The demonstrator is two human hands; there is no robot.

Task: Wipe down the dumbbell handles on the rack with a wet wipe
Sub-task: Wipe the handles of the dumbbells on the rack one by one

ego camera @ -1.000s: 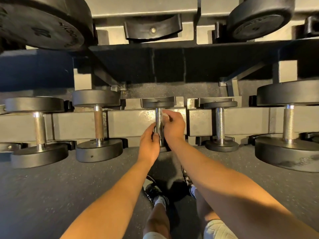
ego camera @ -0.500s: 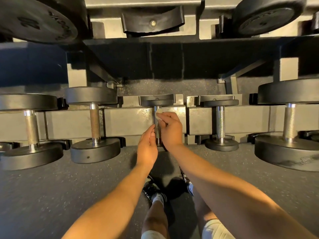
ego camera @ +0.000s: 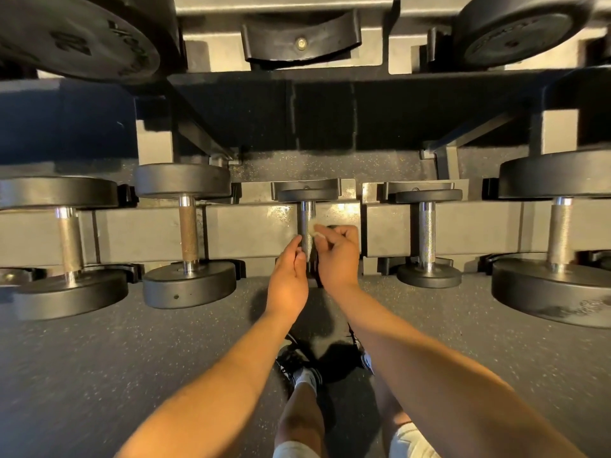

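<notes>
Five dumbbells are sitting in a row on the lower tier of the rack [ego camera: 251, 236], each lying front to back in black cradles.

- Centre dumbbell [ego camera: 307, 195]: the smallest of the row. Its knurled steel handle [ego camera: 306, 216] is running between the two hands, which are hiding its near head.
- Wipe [ego camera: 311, 230]: a small pale scrap, lying against the right side of the handle about halfway along.
- Right hand [ego camera: 337, 256]: it is pinching the wipe at the fingertips and pressing it to the handle, with the other fingers curling in beside it.
- Left hand [ego camera: 287, 279]: it is lying along the handle's left side, fingertips touching the steel. Whether the fingers are closing round the bar cannot be told from this angle.
- Left neighbours: a rusty dumbbell [ego camera: 188, 233] is sitting just beside the centre one, with a far-left dumbbell [ego camera: 69, 239] beyond it.
- Right neighbours: a small dumbbell [ego camera: 426, 233] is sitting just beside the centre one, and a large dumbbell [ego camera: 558, 233] is sitting at the frame's edge.
- Upper tier: two heavy heads are overhanging, one top left [ego camera: 76, 38] and one top right [ego camera: 515, 28], with a black cradle [ego camera: 301, 38] between them.
- Floor [ego camera: 99, 358]: dark speckled rubber. The person's shoes [ego camera: 292, 360] are showing beneath the forearms.
</notes>
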